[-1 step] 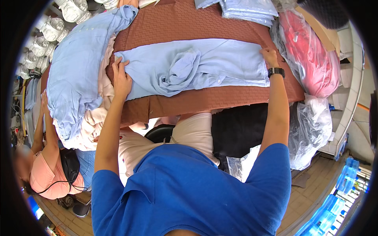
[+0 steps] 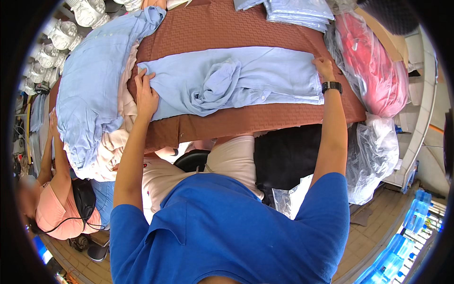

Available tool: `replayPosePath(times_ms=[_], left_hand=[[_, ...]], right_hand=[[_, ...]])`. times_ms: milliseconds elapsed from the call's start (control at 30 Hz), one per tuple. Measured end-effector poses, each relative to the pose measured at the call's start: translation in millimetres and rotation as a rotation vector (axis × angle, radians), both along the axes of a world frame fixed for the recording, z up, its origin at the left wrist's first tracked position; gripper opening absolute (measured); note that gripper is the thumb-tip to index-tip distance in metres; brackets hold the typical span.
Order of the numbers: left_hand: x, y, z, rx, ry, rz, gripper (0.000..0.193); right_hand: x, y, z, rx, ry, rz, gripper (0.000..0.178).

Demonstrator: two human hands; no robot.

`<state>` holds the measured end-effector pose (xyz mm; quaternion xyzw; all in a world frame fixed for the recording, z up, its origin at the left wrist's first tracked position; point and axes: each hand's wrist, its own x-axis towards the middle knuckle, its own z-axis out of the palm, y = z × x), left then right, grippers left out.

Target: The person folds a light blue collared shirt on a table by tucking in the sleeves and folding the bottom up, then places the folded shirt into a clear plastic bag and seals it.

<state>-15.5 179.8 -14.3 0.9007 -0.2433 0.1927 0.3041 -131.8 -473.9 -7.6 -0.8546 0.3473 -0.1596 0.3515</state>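
A light blue shirt (image 2: 274,71) lies folded into a long strip across the table, its collar end bunched in a twisted roll near the middle. At the strip's left end my left hand (image 2: 145,92) pinches the edge, thumb and fingers bent at the cloth. My right hand (image 2: 324,69), with a dark watch on its wrist, is closed on the far right corner of the same shirt. Between my hands the cloth lies fairly flat, apart from the bunched part and some creases towards me.
Brown textured cloth (image 2: 198,26) covers the table. Left stands a heap of blue garments (image 2: 90,85) over pale pink ones; a person (image 2: 66,208) is beside it. Bagged folded blue shirts (image 2: 300,12) lie at the back, bagged red garments (image 2: 373,66) at right, with clear plastic (image 2: 373,158) below.
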Motion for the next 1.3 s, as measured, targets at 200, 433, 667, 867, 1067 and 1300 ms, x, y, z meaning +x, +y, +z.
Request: replayPosePath(times_ms=[200,433,667,867,1067,1300], left_hand=[[-1.1,-0.2,0.6,0.004,0.001,0.009,0.049],[0.1,-5.5,1.0,-0.013,0.009,-0.007,0.049],[-1.3,-1.7,1.2,-0.013,0.005,-0.003,0.049],[1.2,-1.0,0.1,-0.011,-0.009,-0.004,0.045],[4.5,-0.1,-3.9,-0.018,-0.013,-0.007,0.042],[1.0,-0.4,-2.9,-0.04,0.017,0.015,0.04]], right_hand=[[-6.2,7.0,6.8,0.228,0.02,0.06,0.023],[-5.9,-6.6,1.2,0.176,-0.005,0.044,0.031],[14.6,-1.4,-6.1,0.113,-0.063,-0.063,0.046],[23.0,-8.2,-19.2,-0.026,-0.17,-0.133,0.05],[5.5,8.0,-6.1,-0.369,-0.163,-0.03,0.046],[-73.1,66.6,42.2,-0.233,0.038,0.449,0.027]])
